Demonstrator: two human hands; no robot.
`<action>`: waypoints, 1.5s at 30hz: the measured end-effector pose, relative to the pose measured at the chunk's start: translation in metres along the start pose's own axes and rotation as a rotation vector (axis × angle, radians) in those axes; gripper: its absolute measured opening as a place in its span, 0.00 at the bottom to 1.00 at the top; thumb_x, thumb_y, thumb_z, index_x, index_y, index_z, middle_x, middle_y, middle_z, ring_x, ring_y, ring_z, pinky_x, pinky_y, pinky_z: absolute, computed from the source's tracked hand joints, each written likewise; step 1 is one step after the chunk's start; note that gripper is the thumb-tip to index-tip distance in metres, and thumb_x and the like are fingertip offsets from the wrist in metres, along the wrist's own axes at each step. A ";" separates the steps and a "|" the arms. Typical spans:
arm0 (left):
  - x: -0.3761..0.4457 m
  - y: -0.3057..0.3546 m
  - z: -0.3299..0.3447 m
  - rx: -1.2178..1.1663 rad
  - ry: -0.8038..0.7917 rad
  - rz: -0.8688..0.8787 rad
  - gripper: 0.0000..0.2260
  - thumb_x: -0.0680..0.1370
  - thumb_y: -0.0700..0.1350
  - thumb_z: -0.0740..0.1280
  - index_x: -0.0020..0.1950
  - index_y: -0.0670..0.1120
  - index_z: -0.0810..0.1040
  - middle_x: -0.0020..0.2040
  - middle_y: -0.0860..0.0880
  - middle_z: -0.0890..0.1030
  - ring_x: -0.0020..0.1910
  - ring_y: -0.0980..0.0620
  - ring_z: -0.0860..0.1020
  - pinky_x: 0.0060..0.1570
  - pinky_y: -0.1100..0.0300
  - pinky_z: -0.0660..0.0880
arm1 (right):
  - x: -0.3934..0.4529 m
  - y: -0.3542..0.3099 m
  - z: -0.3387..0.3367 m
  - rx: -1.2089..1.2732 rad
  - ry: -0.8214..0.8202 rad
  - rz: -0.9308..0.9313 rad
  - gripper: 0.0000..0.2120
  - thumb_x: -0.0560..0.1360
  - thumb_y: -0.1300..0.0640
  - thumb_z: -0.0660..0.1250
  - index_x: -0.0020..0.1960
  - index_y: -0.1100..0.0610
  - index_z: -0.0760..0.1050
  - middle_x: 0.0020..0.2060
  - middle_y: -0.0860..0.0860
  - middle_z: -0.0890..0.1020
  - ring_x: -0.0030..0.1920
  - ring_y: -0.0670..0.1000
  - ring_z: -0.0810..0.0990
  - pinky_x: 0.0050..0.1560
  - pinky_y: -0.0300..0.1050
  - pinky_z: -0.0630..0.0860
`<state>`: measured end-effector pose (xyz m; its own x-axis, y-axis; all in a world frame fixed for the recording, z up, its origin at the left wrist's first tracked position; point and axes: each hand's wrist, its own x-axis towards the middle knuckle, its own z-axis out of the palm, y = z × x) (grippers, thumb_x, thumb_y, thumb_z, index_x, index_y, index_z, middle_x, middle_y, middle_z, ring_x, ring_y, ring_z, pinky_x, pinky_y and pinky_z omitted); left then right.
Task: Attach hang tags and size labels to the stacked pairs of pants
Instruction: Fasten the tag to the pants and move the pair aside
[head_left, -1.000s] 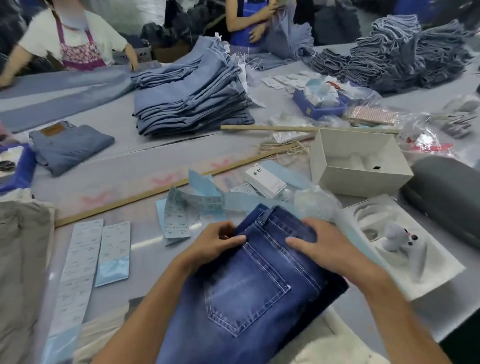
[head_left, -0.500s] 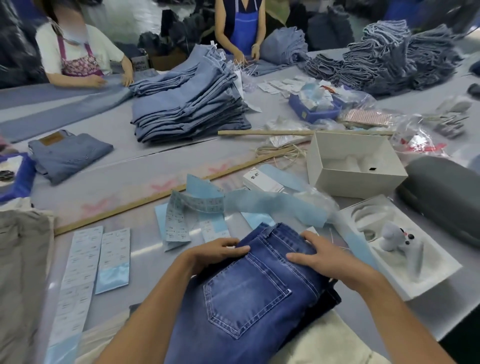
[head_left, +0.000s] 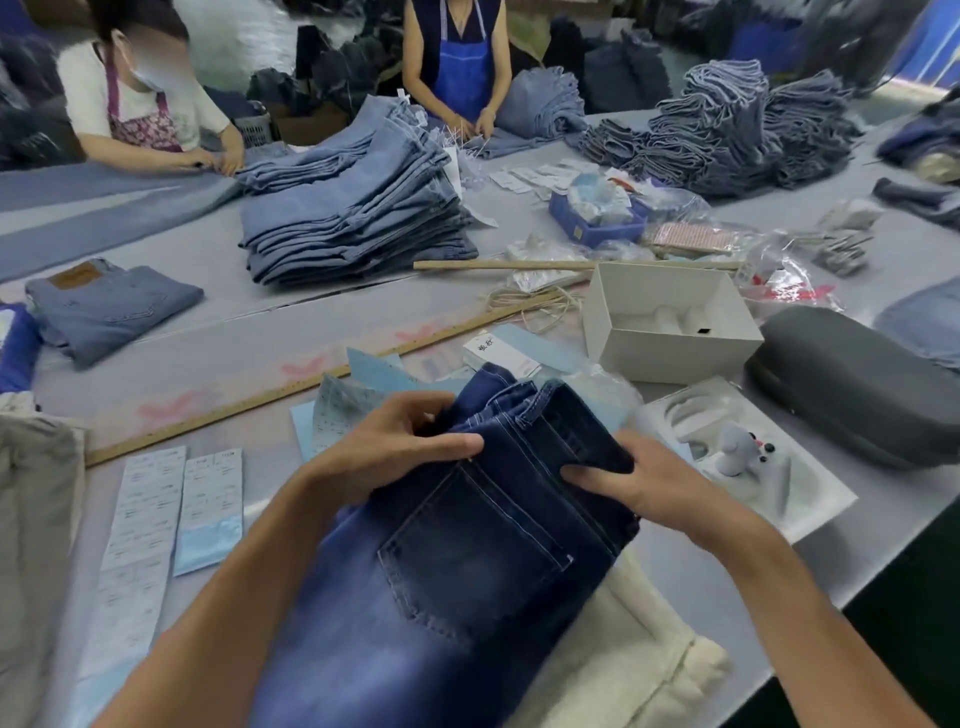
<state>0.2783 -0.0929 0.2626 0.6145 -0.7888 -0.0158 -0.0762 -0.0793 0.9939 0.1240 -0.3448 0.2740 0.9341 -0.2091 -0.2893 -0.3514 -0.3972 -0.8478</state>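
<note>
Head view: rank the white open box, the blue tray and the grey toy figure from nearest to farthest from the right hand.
From the right hand:
1. Grey toy figure, just right of it, in the moulded insert.
2. White open box, beyond, mid-table.
3. Blue tray, farther back, near the folded jeans stack.

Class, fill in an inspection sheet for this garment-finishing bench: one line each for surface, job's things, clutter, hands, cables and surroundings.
Surface: grey table, crowded, with a wooden ruler lying across it.
Job's things: dark blue jeans in front of the person; label strips to the left; hang tag beyond the jeans; light blue jeans stack further back.
Clutter: open white box, grey case, white tray, blue bin, plastic bags.
Hands: left hand and right hand both grip the dark jeans' waistband.
Cables: nothing seen.
Surroundings: two aproned workers across the table; more denim heaps.
</note>
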 end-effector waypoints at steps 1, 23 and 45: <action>-0.007 0.008 -0.001 -0.050 -0.015 0.031 0.18 0.71 0.53 0.79 0.54 0.43 0.85 0.48 0.45 0.86 0.46 0.52 0.83 0.44 0.60 0.78 | -0.014 -0.013 -0.004 -0.014 0.003 -0.056 0.13 0.67 0.33 0.76 0.48 0.34 0.81 0.44 0.36 0.85 0.44 0.38 0.84 0.40 0.33 0.78; -0.083 -0.139 0.041 0.800 0.439 -0.198 0.19 0.82 0.64 0.52 0.55 0.58 0.79 0.53 0.55 0.83 0.54 0.50 0.80 0.51 0.52 0.75 | -0.072 0.101 0.003 0.250 0.253 0.231 0.07 0.78 0.51 0.72 0.55 0.48 0.83 0.48 0.49 0.88 0.47 0.50 0.87 0.41 0.43 0.82; 0.013 0.017 0.127 0.732 -0.413 0.226 0.25 0.73 0.72 0.65 0.66 0.64 0.76 0.62 0.65 0.77 0.61 0.65 0.74 0.59 0.65 0.72 | -0.138 0.085 0.082 -0.646 0.803 -0.553 0.09 0.75 0.63 0.68 0.49 0.60 0.87 0.52 0.52 0.86 0.54 0.54 0.84 0.63 0.64 0.75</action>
<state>0.1852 -0.1814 0.2658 0.2007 -0.9796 -0.0054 -0.7350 -0.1542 0.6604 -0.0295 -0.2764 0.2048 0.7430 -0.2786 0.6086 -0.0917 -0.9430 -0.3198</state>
